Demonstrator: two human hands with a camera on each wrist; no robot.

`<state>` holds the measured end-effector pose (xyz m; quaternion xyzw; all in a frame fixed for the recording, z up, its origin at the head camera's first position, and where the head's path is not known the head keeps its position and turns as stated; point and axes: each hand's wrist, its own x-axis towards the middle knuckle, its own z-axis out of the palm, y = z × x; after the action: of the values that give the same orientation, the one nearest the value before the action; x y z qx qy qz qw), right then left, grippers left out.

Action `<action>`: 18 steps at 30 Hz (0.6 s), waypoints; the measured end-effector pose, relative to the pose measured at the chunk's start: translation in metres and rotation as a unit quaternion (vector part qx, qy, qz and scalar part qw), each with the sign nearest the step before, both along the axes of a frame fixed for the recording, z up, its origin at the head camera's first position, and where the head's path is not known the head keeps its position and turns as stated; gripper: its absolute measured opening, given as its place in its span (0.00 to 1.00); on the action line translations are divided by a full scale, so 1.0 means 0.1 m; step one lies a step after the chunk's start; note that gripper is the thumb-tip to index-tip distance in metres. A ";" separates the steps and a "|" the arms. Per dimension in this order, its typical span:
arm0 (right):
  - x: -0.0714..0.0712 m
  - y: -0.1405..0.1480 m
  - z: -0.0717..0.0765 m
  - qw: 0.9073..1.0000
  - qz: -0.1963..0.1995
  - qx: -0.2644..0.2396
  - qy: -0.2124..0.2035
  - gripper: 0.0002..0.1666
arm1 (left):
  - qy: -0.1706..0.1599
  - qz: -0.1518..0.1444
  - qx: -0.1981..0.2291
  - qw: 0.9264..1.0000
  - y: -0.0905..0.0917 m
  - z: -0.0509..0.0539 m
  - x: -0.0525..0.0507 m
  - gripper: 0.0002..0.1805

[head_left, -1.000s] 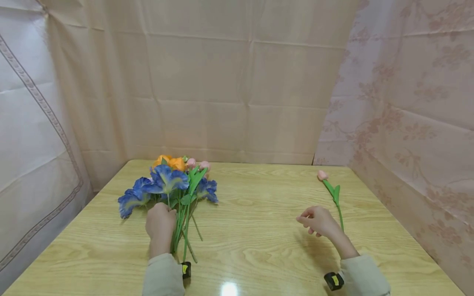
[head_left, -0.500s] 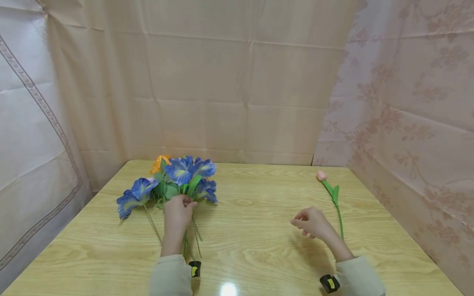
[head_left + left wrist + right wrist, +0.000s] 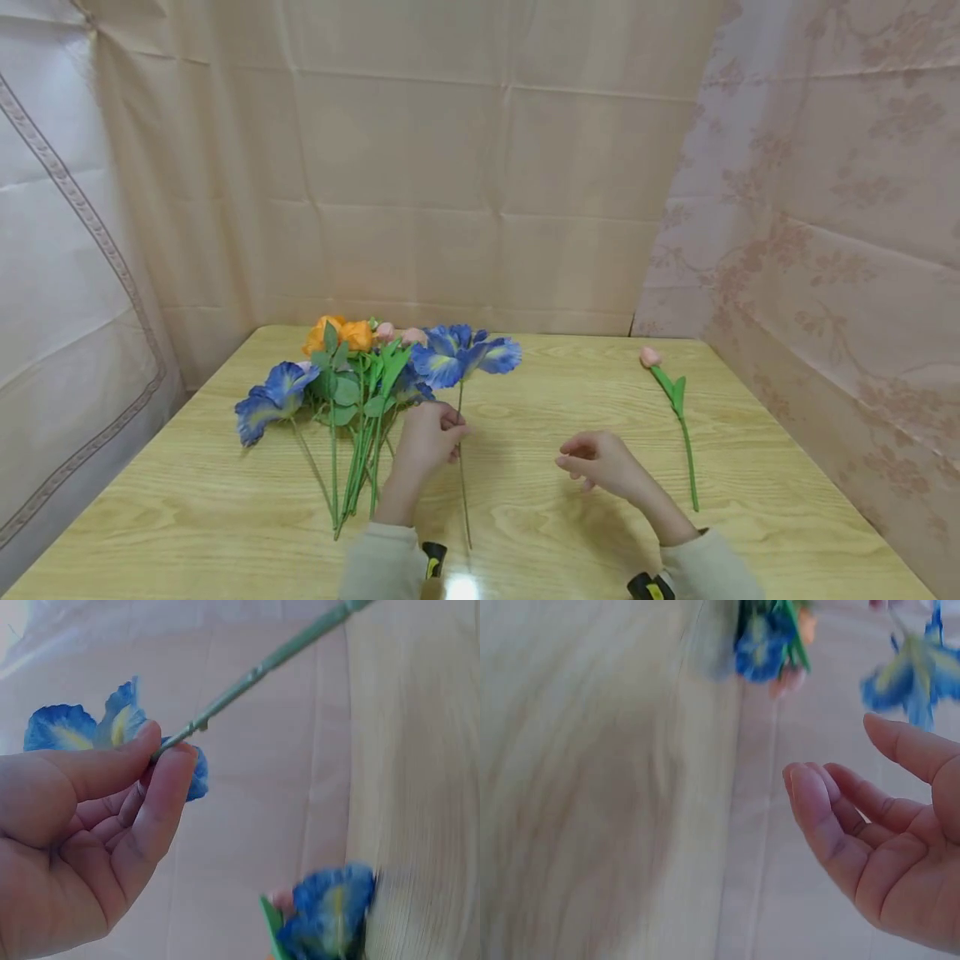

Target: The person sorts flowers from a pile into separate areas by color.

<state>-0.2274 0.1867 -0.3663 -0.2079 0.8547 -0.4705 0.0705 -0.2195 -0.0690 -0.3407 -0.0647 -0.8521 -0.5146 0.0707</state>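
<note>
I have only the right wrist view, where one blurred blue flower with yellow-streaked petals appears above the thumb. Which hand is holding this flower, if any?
Observer: The left hand pinches the blue flower by its thin green stem.
Operator: Thank you. Is something lying to the right of the right hand?
Observer: Yes, a single pale pink tulip with green leaves lies on the light wood-grain table there.
Operator: And what is at the left edge of the flower bunch?
Observer: Another blue flower with yellow-streaked petals lies there.
</note>
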 end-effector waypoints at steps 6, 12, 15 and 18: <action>0.12 -0.22 0.05 0.997 0.065 -0.042 -0.019 0.19 | -0.006 -0.054 0.023 0.998 0.22 -0.02 0.05 0.05; 0.22 -0.43 0.01 0.992 0.088 -0.080 -0.028 0.18 | 0.029 -0.078 0.025 0.996 0.32 -0.05 0.09 0.06; 0.25 -0.50 -0.03 0.991 0.085 -0.098 -0.034 0.17 | 0.049 -0.084 0.015 0.995 0.36 -0.05 0.10 0.06; 0.27 -0.54 -0.05 0.989 0.084 -0.117 -0.034 0.16 | 0.061 -0.089 0.009 0.994 0.38 -0.06 0.10 0.06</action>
<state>-0.2009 0.1330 -0.3714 -0.2701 0.7700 -0.5667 0.1138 -0.2094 -0.0312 -0.3466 -0.1708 -0.8324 -0.5216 0.0772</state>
